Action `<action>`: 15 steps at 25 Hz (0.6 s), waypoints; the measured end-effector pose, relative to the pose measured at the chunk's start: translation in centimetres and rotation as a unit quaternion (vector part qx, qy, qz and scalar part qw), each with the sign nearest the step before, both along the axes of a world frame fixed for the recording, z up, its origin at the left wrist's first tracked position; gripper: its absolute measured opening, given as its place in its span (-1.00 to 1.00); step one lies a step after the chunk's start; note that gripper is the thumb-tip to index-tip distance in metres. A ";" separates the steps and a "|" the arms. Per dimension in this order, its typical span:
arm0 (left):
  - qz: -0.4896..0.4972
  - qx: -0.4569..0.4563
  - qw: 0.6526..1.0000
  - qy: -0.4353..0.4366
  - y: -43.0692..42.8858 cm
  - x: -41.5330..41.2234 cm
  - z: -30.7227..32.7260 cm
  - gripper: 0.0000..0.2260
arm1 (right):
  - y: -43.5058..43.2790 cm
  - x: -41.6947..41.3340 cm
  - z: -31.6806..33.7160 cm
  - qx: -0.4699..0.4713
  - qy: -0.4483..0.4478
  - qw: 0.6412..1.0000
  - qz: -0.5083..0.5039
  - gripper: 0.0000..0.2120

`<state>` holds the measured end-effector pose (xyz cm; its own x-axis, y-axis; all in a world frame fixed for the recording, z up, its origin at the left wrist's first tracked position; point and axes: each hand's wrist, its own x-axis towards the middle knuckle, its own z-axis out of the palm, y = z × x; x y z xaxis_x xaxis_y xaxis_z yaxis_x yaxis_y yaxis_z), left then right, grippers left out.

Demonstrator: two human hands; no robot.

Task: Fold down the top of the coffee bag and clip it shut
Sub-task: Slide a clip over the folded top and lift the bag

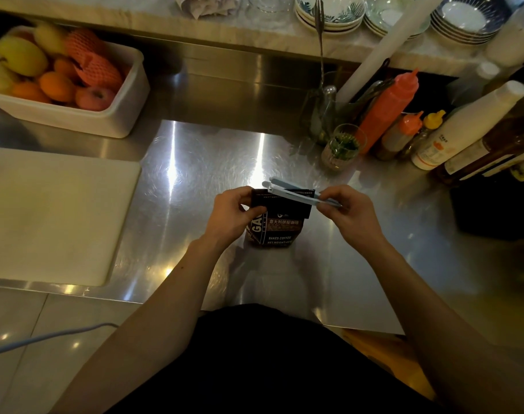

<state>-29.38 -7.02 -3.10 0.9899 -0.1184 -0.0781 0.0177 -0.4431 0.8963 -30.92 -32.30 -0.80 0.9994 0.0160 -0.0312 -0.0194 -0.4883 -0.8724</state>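
We see the dark coffee bag [280, 225] standing upright on the steel counter [195, 162], its top folded down. Our left hand [233, 212] grips the folded top at its left end. Our right hand [349, 212] pinches the right end of a pale blue bag clip [290, 191], which lies along the fold; its two arms are apart at the left end.

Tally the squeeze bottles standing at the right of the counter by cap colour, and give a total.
Orange or red cap: 2, the tall red bottle and the short orange-capped one.
Yellow cap: 1, the small bottle.
White cap: 1, the tall white bottle.
Total: 4.
The dark bottles further right are too dim to count.
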 end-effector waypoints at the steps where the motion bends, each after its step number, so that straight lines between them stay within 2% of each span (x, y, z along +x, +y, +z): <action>1: 0.002 0.000 1.000 0.001 0.0 0.0 0.0 -0.79 | 0.1 0.0 0.0 0.004 -0.001 1.000 0.001 -0.86; 7: 0.001 -0.009 1.000 0.013 0.0 -0.1 -0.2 -0.73 | 0.6 0.5 0.4 0.027 0.011 1.000 0.007 -0.85; 11: 0.002 -0.015 1.000 0.027 0.2 -0.1 -0.2 -0.64 | 1.3 0.7 1.2 0.049 0.031 0.998 0.019 -0.73; 15: 0.002 -0.027 0.999 0.017 0.3 -0.2 -0.3 -0.71 | 1.9 0.9 1.8 0.038 0.045 0.997 0.048 -0.63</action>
